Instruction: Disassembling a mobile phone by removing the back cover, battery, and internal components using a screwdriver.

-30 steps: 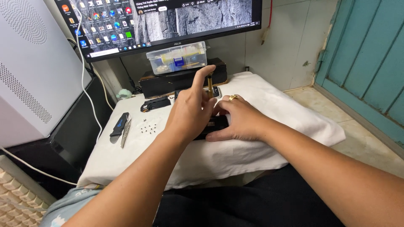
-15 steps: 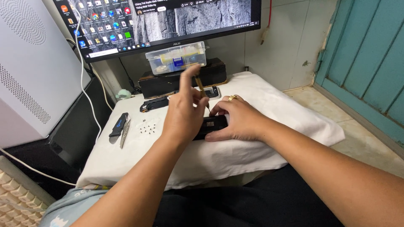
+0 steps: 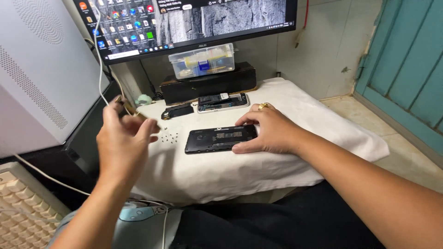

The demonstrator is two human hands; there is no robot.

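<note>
My right hand (image 3: pixel 272 130), with a gold ring on one finger, lies flat on the right end of an opened black phone (image 3: pixel 214 139) and pins it to the white cloth (image 3: pixel 323 124). My left hand (image 3: pixel 121 144) hovers to the left of the phone, fingers pinched on a thin screwdriver (image 3: pixel 138 115) with a brass handle, tip pointing right. Several tiny screws (image 3: pixel 170 137) lie on the cloth between the left hand and the phone.
Behind the phone lie a silver-framed phone part (image 3: pixel 223 101) and a small black cover (image 3: pixel 177 111). A clear plastic parts box (image 3: pixel 203 60) sits on a black box (image 3: pixel 207 84) under the monitor (image 3: pixel 194 20). A white computer tower (image 3: pixel 41 69) stands left, a teal door (image 3: pixel 406 60) right.
My left hand has drawn back from above the phone to the left with the screwdriver, uncovering the phone. My right hand stays on the phone.
</note>
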